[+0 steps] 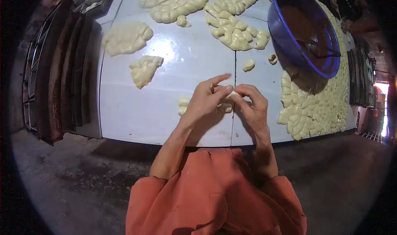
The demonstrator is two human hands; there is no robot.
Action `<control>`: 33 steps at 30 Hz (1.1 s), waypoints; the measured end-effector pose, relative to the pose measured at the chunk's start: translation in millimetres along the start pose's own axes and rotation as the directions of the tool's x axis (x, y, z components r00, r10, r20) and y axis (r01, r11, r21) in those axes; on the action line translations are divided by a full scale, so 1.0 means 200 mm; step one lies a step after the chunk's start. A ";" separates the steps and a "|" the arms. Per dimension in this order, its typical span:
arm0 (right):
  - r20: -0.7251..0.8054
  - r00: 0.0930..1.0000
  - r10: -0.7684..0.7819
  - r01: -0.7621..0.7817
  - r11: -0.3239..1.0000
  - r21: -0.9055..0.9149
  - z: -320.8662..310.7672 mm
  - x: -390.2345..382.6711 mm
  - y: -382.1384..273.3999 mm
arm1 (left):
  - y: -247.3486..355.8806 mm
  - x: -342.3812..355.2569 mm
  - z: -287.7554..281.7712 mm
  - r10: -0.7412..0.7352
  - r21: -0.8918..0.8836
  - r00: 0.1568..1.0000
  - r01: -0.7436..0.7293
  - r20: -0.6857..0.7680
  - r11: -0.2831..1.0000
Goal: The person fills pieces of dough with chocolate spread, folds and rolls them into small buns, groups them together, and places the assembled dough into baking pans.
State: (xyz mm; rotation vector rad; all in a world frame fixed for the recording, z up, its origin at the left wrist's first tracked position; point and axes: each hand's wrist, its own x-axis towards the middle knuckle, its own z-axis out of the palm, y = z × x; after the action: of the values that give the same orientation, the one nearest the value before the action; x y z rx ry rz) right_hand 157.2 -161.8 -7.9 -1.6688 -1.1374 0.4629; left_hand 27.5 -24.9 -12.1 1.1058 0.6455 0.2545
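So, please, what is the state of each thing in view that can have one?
Right hand: fingers pinching small dough piece
Left hand: index finger extended, thumb beside that piece
Blue basin: uncovered, partly filled with brown paste
Large right-side dough: divided into many packed pieces
Triangular dough: flat, lying apart
Small lump near basin: open, brown showing
Pale lump beside it: no filling visible

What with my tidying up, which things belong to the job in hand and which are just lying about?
Belonging, I'd judge:
left hand, right hand
dough piece between them
dough mass at right
white table
blue basin, probably

Lying about, apparently:
dark left-side trays
dark right-side stack
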 end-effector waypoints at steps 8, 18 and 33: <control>0.322 0.878 0.354 -0.331 0.935 -0.124 -0.01 -0.04 0.12 | 0.00 -0.16 -0.19 0.296 0.819 0.925 -0.354 0.238 0.450; 0.367 0.929 0.034 0.100 0.935 -0.341 0.04 -0.08 0.06 | -0.20 -0.10 -0.19 0.353 0.857 0.855 -0.468 0.379 0.215; 0.491 0.814 -0.308 0.530 0.741 -0.413 0.13 0.01 0.20 | -0.04 -0.31 -0.47 0.308 0.887 0.925 -0.324 0.224 0.330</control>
State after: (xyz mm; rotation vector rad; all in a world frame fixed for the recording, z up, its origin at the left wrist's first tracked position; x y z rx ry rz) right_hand 156.1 -147.7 -53.8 -1.7281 -2.0573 0.1814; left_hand -78.4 10.6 -24.0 2.3662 0.5287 0.2146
